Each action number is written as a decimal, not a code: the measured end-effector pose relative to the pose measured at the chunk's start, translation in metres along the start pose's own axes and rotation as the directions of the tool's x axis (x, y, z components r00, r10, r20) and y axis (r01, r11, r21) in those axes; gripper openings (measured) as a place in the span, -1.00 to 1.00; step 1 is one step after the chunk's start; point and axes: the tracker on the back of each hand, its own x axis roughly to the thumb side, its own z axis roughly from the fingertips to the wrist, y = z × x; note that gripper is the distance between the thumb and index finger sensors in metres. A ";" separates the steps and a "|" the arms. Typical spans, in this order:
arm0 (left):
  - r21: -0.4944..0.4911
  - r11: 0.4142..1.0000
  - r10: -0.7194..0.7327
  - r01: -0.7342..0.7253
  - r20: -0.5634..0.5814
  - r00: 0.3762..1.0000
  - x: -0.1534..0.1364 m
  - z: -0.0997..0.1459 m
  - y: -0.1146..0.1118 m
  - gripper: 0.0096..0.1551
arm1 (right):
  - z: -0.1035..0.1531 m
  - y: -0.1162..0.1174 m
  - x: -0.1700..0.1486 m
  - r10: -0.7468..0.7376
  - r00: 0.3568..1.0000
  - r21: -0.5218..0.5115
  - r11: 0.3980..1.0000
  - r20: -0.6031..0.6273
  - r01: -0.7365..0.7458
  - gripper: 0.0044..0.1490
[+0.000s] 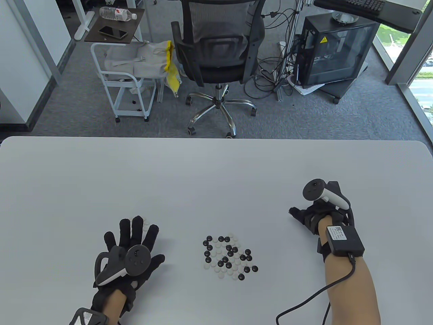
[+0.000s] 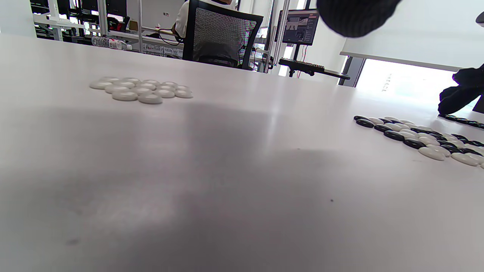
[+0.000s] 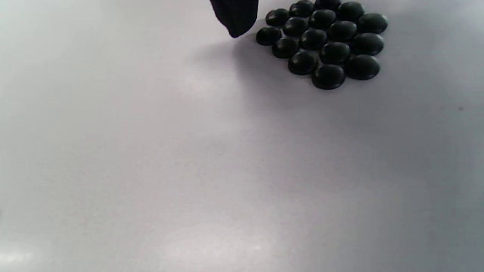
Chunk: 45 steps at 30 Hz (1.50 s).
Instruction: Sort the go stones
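The left hand lies low over the desk with its palm down and all its gloved fingers straight and spread wide, the thumb angled out to the right; it holds nothing. Its tracker sits on the back of the hand, and the bare forearm runs back toward the near desk edge. The right hand is farther out on the desk, its fingers pointing left, one dark fingertip reaching down toward the desk surface. Whether the other fingers are curled cannot be told. Its tracker rides on top, and a black box is strapped to the wrist, with a cable trailing along the bare forearm.
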 end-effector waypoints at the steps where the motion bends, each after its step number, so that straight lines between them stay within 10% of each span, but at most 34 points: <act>1: 0.000 1.000 0.000 0.000 0.000 1.000 0.000 0.000 0.000 -0.01 | 0.002 -0.001 0.005 0.010 1.000 0.001 1.000 0.016 -0.010 -0.08; 21: 0.004 1.000 0.002 -0.002 0.001 1.000 0.001 0.000 0.001 -0.01 | 0.037 0.076 0.134 0.258 0.833 0.179 0.905 0.490 -0.385 -0.10; 30: 0.002 1.000 0.010 -0.010 -0.004 1.000 0.000 0.001 0.001 -0.01 | 0.028 0.088 0.122 0.222 0.845 0.184 0.920 0.486 -0.347 -0.11; 45: -0.010 1.000 0.017 -0.018 -0.016 1.000 -0.003 0.001 0.001 -0.01 | 0.010 0.023 0.018 0.104 0.991 0.066 0.992 0.088 -0.110 -0.11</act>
